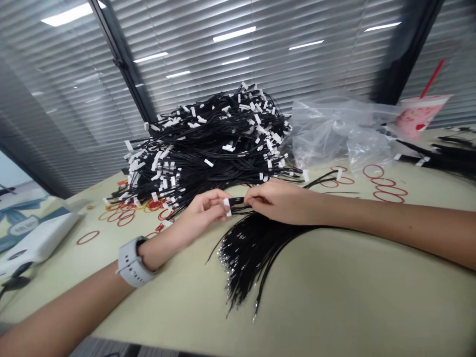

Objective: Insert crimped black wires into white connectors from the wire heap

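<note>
My left hand (208,210), with a grey watch band (134,263) on its wrist, pinches a white connector (227,207) at the end of some black wires. Just to the right, my right hand (269,199) is closed around the black wires (238,201) that run from that connector. Beneath it a bundle of black wires (256,248) fans out over the table, its bare silvery tips pointing toward me. Behind both hands rises a big pile of black cables (223,144) with many white connectors. The right fingertips are partly hidden.
Red rubber bands (388,188) lie at right, with more red and yellow bands (122,213) at left. Clear plastic bags (327,134) and a pink cup (422,116) with a red straw stand behind. A white box (40,243) sits at far left. More black cables (455,153) lie far right.
</note>
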`<state>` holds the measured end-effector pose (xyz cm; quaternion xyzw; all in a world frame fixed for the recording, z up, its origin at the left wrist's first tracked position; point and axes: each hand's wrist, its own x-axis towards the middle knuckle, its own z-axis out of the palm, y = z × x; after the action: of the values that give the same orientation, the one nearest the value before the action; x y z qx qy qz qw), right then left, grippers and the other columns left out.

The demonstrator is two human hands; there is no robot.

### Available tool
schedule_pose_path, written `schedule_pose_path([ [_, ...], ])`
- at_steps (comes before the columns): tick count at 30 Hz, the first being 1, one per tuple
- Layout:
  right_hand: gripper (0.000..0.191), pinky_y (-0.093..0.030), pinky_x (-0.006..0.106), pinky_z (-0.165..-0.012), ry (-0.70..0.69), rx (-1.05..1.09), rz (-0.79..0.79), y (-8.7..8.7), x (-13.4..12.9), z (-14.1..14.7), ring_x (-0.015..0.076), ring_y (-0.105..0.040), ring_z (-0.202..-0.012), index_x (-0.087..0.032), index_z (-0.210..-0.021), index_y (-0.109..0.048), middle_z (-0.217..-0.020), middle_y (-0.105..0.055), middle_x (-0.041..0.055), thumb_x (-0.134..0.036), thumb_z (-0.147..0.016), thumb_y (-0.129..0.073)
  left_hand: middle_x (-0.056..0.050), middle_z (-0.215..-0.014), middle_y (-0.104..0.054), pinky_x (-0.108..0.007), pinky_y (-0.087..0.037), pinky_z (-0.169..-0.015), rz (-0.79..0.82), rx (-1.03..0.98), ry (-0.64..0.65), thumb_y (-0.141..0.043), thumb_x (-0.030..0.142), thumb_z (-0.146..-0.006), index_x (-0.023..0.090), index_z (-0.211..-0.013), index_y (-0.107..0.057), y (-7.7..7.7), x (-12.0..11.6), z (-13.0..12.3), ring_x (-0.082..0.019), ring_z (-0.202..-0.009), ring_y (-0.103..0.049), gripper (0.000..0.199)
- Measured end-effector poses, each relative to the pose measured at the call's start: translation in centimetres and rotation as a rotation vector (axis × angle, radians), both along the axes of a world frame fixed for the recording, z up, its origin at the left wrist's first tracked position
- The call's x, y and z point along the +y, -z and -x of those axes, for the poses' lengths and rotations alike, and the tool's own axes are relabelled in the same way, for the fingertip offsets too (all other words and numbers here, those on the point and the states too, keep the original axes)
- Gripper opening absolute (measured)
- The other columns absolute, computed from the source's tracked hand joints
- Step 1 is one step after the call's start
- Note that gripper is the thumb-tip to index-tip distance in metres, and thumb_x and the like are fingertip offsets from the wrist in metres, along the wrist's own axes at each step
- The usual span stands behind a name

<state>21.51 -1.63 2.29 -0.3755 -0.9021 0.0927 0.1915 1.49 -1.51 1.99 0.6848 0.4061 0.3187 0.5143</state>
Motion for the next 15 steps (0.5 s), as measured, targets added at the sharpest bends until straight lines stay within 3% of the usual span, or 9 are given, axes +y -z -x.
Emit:
schedule_pose_path([
  [5, 0.019, -0.023, 0.023, -0.053, 0.08, -0.096, -0.107, -0.2, -0.1, -0.2, 0.0062, -0.037, -0.05, -0.017, -0.071, -0.056, -0.058, -0.05, -0.0015, -0.024, -0.081, -0.042, 0.002, -0.071, -0.055, -0.017, -0.04, -0.063, 0.056, -0.039, -0.018, -0.058, 0.021, -0.075, 0.015, -0.086, -0.056, -0.5, -0.8, -0.1, -0.006, -0.066, -0.05, 0.013],
  [8, 0.013, -0.021, 0.023, -0.05, 0.155, -0.106, -0.171, -0.1, -0.2, -0.1, 0.0072, -0.039, -0.052, -0.017, -0.078, -0.052, -0.061, -0.05, -0.0016, -0.03, -0.076, -0.052, 0.002, -0.068, -0.056, -0.018, -0.041, -0.061, 0.055, 0.003, -0.008, -0.058, 0.018, -0.073, 0.015, -0.084, -0.057, -0.8, -1.4, -0.3, -0.007, -0.064, -0.051, 0.012],
  [15, 0.005, -0.024, 0.023, -0.052, 0.023, -0.171, -0.231, 0.0, -0.4, -0.2, 0.0086, -0.043, -0.06, -0.016, -0.077, -0.049, -0.077, -0.052, 0.0012, -0.017, -0.078, -0.044, 0.001, -0.067, -0.056, -0.018, -0.041, -0.06, 0.014, 0.044, -0.043, -0.057, 0.016, -0.073, 0.014, -0.082, -0.059, -1.4, -1.8, -0.6, -0.007, -0.062, -0.05, 0.01],
])
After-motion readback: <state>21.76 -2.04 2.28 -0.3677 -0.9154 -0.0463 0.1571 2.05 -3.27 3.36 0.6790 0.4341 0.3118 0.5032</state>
